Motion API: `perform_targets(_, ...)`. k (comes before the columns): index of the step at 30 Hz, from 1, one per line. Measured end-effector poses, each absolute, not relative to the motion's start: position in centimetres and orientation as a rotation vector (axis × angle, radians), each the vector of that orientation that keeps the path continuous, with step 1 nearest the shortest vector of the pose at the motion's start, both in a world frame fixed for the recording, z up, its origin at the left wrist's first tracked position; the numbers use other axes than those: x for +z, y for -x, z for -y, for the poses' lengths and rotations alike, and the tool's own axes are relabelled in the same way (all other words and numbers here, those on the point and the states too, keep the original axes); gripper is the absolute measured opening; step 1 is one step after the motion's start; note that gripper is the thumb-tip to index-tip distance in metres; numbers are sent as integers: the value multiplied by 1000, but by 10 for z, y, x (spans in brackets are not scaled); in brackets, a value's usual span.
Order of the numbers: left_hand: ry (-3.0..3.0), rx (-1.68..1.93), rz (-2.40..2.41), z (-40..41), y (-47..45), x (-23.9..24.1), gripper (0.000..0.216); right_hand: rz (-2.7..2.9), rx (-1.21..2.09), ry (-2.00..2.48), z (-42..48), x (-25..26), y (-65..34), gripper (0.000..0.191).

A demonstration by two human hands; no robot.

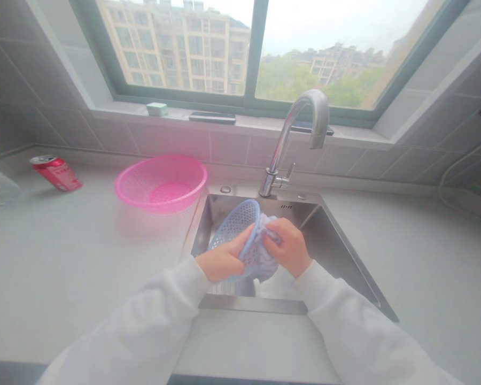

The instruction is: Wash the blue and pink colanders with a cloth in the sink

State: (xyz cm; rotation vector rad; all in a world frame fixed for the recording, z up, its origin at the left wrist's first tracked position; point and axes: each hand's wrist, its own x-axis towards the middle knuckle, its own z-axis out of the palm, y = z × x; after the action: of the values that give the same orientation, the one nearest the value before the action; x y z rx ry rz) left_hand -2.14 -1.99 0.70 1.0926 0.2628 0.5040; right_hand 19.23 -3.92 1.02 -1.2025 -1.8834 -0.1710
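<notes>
Head view: hands (222,261) on blue basket (234,235)

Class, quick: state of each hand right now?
Left hand: closed, holding the blue plastic basket.
Right hand: closed, holding a pale cloth against the basket.

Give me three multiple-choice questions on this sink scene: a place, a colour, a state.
1. Where is the pink basket? A in the sink, B on the countertop left of the steel sink, C on the windowsill.
2. What colour is the held basket between the left hand and right hand? A blue, B pink, C green.
3. How does the red can lie? A upright, B on its side, C upside down.
Answers: 1 B, it sits beside the sink. 2 A, its rim shows pale blue. 3 B, its length lies along the countertop.
</notes>
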Motion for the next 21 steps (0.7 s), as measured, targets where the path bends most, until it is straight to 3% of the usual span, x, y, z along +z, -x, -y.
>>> perform_targets(4, -931, 523, -158, 25, 15, 10, 114, 1756, -128, 1322, 37, 12, -202, 6)
perform_targets(13, -819, 535, -241, 23, 24, 18, 106, 1992, -247, 1019, 49, 17, -194, 4)
perform_targets(21, -931, 568, -211, 20, 22, 11, 104, 1918, -254, 1155, 42, 13, -200, 8)
